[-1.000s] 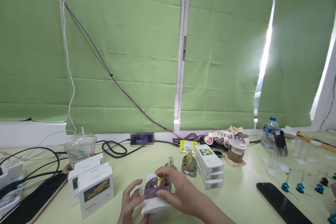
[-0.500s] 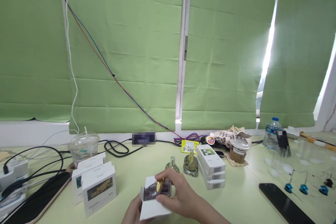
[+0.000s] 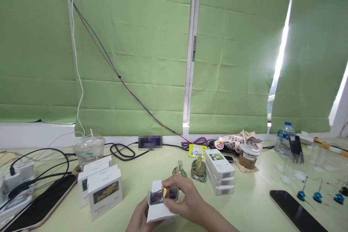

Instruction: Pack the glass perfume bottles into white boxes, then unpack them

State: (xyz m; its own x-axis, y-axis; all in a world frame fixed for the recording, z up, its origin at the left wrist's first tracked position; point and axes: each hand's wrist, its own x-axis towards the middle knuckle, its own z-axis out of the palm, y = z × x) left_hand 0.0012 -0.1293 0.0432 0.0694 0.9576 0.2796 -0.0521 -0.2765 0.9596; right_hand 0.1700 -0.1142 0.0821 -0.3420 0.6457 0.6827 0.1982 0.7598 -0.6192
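Observation:
My left hand (image 3: 139,217) is closed round a small white box (image 3: 160,214) with its top flap folded open towards me. In the box's opening sits a perfume bottle with a gold cap (image 3: 165,191); the box walls hide most of its glass. My right hand (image 3: 187,197) pinches that cap between thumb and fingers. Just beyond my hands stand two glass perfume bottles, one partly behind my right hand (image 3: 179,169) and the other, a greenish bottle (image 3: 199,170), fully in sight.
White boxes (image 3: 106,196) stand upright at left, near a phone (image 3: 40,203) and cables. A stack of white boxes (image 3: 221,168) lies right of the bottles. Farther right are an iced drink cup (image 3: 248,157), a water bottle (image 3: 284,139), another phone (image 3: 296,212) and small blue parts (image 3: 317,197).
The view has shifted slightly, so the table things appear a little further right. Both hands keep their hold, and the bottle seems to sit slightly lower in the box.

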